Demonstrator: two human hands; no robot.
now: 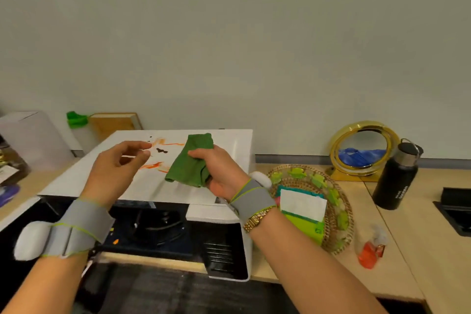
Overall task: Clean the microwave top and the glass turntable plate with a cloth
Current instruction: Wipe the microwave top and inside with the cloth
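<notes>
Right hand (219, 168), raised above the microwave (224, 214): thumb and curled fingers grip a bunched green cloth (192, 160), which hangs from the fist over the right half of the white microwave top (102, 181). Whether the cloth's lower edge touches that surface cannot be told. Left hand (119, 163), level with the right and apart from the cloth, holds nothing — its fingers are loosely bent, with thumb and forefinger tips near one another. Each wrist carries a grey band with a white pod; the right wrist also wears a gold watch (256, 219).

Orange smears (153, 166) and a few dark spots (161, 150) mark the microwave top between and behind the two hands. Below the top, the dark front of the microwave faces the viewer; the turntable plate cannot be made out.

Counter (382, 275) to the right — a round woven tray (339, 201) stands just beside the microwave and holds green and white packets. Near the tray's front edge lies a small clear bottle of orange liquid (370, 250). Farther back stand a gold-rimmed round mirror (364, 145) and, beside it, a black flask (396, 176). Behind the microwave's left rear corner, a wooden board (114, 123) leans on the wall.
</notes>
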